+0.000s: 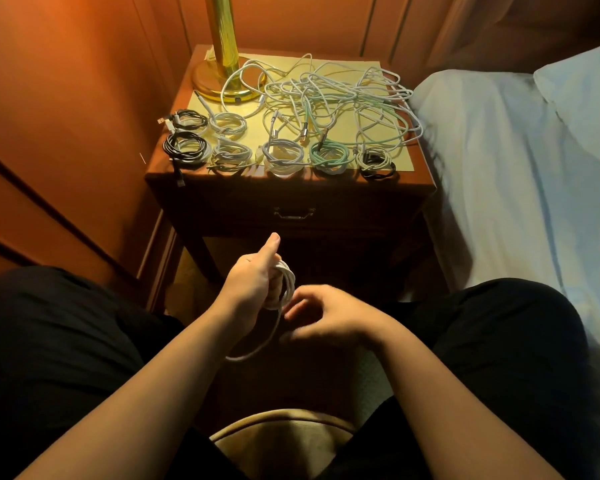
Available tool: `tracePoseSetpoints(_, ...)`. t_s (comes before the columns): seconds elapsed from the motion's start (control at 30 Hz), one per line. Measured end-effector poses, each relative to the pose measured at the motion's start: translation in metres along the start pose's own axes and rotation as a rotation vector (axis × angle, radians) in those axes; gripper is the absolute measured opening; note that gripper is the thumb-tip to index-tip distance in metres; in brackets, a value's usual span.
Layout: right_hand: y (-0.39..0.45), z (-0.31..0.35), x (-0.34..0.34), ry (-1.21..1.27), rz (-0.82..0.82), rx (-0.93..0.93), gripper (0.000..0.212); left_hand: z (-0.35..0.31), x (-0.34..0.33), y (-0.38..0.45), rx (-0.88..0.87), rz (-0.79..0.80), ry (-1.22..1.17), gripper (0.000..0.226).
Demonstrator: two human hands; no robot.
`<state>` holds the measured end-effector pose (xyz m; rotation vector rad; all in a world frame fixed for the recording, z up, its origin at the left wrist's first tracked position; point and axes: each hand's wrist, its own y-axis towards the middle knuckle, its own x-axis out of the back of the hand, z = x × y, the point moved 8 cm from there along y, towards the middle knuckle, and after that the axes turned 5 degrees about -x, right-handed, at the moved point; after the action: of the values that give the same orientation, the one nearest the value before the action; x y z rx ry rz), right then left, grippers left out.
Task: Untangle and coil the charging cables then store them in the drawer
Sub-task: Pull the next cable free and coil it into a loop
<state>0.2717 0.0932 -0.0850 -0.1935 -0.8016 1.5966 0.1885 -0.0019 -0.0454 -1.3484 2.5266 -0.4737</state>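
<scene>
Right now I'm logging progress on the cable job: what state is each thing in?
Left hand: grips a white cable.
White cable: partly coiled, tail hanging loose.
Right hand: fingers curled by the tail; grip unclear.
Coiled cables: seven, lined along the nightstand's front.
Tangled pile: still knotted.
Drawer: closed.

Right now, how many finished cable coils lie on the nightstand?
7: two at the left edge, black-and-white and; white ones at; a green one; a white-and-black one. The tangle may hide more.
</scene>
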Motion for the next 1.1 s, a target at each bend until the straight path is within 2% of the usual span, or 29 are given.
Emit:
tracePoseSetpoints(0.07, -0.007, 0.013, 0.017, 0.166, -0.145, 0.125, 0.028, 0.003, -0.002, -0.001, 0.010, -0.019, 0.008, 0.054)
tracePoseSetpoints(0.13, -0.014, 0.019, 0.025, 0.259, -0.211, 0.177, 0.017, 0.003, -0.008, 0.000, -0.017, 0.034, 0.031, 0.065)
tracePoseSetpoints(0.27, -0.016, 0.022, 0.025, 0.229, -0.257, 0.219, 0.020, 0.006, -0.010, 0.003, -0.052, 0.057, 0.115, 0.075)
tracePoseSetpoints(0.37, -0.017, 0.024, 0.026, 0.387, -0.219, 0.228, 0.013, 0.005, -0.009, 0.006, -0.074, 0.038, 0.091, 0.067)
tracePoseSetpoints(0.5, -0.017, 0.025, 0.012, 0.623, -0.069, 0.157, 0.010, 0.003, -0.007, 0.009, -0.052, 0.045, 0.068, 0.047)
tracePoseSetpoints(0.67, -0.013, 0.028, 0.000, 0.873, 0.012, 0.083, 0.021, 0.008, -0.015, 0.008, -0.015, 0.111, -0.031, 0.028)
tracePoseSetpoints(0.83, -0.014, 0.026, -0.002, 0.675, 0.001, 0.047, 0.023, 0.006, -0.016, 0.006, -0.027, 0.120, 0.021, 0.027)
tracePoseSetpoints(0.93, -0.016, 0.028, 0.001, 0.701, -0.048, 0.045, 0.020, 0.011, -0.014, 0.008, -0.011, 0.085, 0.014, 0.031)
tracePoseSetpoints(1.03, -0.017, 0.026, 0.007, 0.713, -0.137, 0.007, 0.030, 0.009, -0.013, 0.011, -0.065, 0.084, 0.071, 0.031)
tracePoseSetpoints(1.1, -0.016, 0.016, 0.017, 0.774, -0.221, -0.056, 0.038, 0.003, -0.006, 0.010, -0.141, 0.028, 0.167, 0.026)
